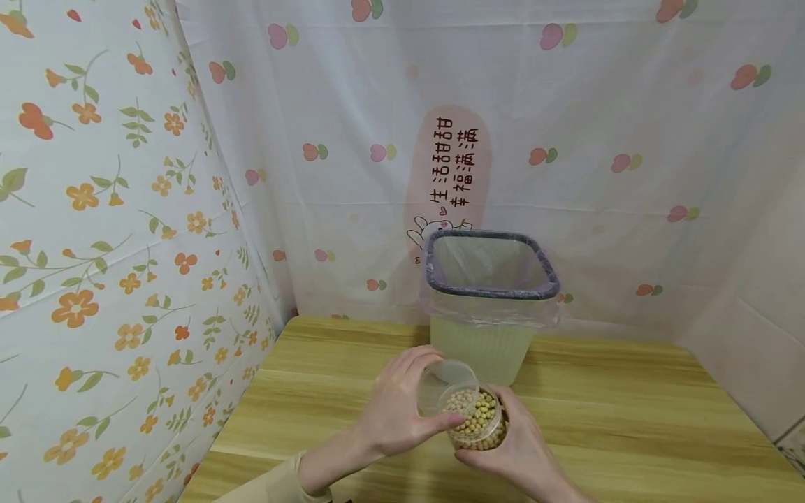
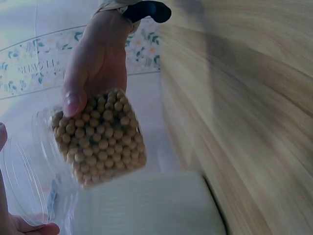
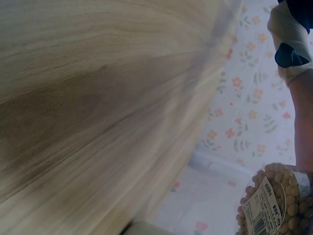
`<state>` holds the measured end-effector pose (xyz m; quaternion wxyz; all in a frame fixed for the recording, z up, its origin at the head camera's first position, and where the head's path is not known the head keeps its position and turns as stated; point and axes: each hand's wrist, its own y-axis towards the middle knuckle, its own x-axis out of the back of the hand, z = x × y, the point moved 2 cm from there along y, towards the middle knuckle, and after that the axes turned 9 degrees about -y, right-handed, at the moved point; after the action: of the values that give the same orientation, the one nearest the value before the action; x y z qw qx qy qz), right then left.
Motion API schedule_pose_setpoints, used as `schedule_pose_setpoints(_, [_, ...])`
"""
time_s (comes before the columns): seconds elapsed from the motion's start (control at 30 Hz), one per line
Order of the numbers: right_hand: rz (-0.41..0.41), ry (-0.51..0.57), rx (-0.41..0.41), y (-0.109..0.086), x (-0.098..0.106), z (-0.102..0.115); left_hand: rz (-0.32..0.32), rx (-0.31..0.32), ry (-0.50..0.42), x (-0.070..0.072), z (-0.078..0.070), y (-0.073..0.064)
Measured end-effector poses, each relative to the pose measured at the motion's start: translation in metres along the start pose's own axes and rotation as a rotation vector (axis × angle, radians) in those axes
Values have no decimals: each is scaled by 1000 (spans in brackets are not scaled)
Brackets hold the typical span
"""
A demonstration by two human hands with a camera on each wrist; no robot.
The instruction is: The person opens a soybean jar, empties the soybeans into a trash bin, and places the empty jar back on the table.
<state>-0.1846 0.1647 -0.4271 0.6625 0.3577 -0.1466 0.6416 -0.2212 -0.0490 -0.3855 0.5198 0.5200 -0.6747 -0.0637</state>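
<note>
My right hand grips a clear plastic jar of yellowish soybeans, its round mouth turned up and toward the head camera. In the left wrist view the thumb lies along the side of the bean-filled jar. A white printed label with a barcode shows on the jar in the right wrist view. My left hand holds a clear round plastic lid by its edge, thumb below and fingers above. The lid overlaps the left part of the jar's mouth in the head view, and beans show through it.
Just beyond the hands stands a pale green trash bin with a dark rim and a clear liner bag folded over it. The wood-grain table lies underneath. Patterned curtains hang behind and at the left.
</note>
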Motion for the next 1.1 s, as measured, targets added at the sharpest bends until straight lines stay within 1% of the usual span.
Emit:
schedule_pose_setpoints(0.13, [2, 20, 2, 1, 6, -4, 6, 37, 6, 7, 5, -2])
schedule_pose_setpoints(0.3, [-26, -23, 12, 1, 18, -10, 31, 107, 14, 11, 15, -9])
schedule_pose_setpoints(0.37, [-34, -34, 10, 1, 24, -11, 42, 133, 16, 11, 20, -12])
schedule_pose_setpoints(0.47, [-23, -11, -15, 3, 34, -11, 57, 157, 35, 10, 30, -17])
schedule_pose_setpoints(0.53, [-23, -4, -27, 4, 40, -10, 83, 179, 41, 7, 38, -20])
schedule_pose_setpoints(0.57, [-24, 2, -31, 4, 42, -10, 106, 192, 46, 5, 42, -22])
schedule_pose_setpoints(0.67, [-24, 19, -41, 5, 51, -9, 201, 225, 60, -4, 54, -29])
schedule_pose_setpoints(0.77, [-29, 26, -49, 5, 59, -9, 310, 232, 85, -19, 63, -39])
schedule_pose_setpoints(0.83, [-31, 34, -51, 4, 62, -9, 370, 220, 102, -31, 67, -45])
schedule_pose_setpoints(0.9, [-34, 42, -49, 4, 65, -8, 417, 192, 127, -42, 68, -50])
schedule_pose_setpoints(0.97, [-32, 54, -44, 4, 66, -7, 455, 162, 147, -51, 68, -54])
schedule_pose_setpoints(1.1, [-34, 54, -36, 2, 69, -3, 522, 108, 162, -65, 67, -59])
